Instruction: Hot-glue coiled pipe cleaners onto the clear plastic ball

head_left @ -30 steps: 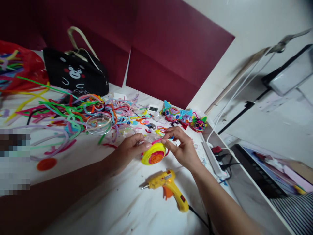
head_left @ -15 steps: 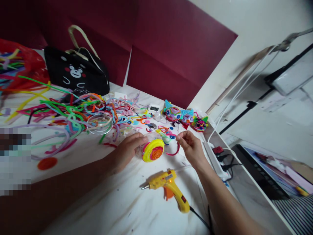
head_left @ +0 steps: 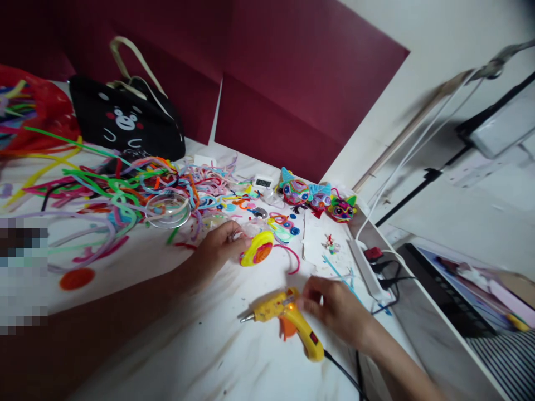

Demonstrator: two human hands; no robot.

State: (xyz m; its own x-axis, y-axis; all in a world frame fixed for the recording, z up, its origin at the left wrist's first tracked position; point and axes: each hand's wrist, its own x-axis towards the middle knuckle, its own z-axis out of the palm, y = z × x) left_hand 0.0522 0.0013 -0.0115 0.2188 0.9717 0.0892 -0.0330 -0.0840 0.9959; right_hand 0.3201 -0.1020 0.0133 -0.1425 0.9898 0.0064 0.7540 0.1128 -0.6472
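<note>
My left hand (head_left: 221,245) is closed on a round piece coiled from pipe cleaners, with a yellow rim (head_left: 251,257) and an orange and pink middle. Clear plastic shows behind the piece. A yellow hot glue gun (head_left: 273,307) lies on its side on the table, nozzle to the left and a small light lit. At its rear end is my right hand (head_left: 328,303), thumb and fingers apart; whether the fingertips touch the gun I cannot tell. A curved red pipe cleaner (head_left: 296,257) lies just right of the round piece.
A tangle of pipe cleaners (head_left: 121,189) and a clear round dish (head_left: 168,211) cover the left side. Several colourful animal-faced ornaments (head_left: 343,209) sit at the back. A power strip (head_left: 368,273) runs along the right edge. A black bag (head_left: 125,120) stands behind.
My right hand has come down and toward me from beside the round piece to the glue gun, its fingers parting. My left hand has shifted slightly left, turning the piece a little.
</note>
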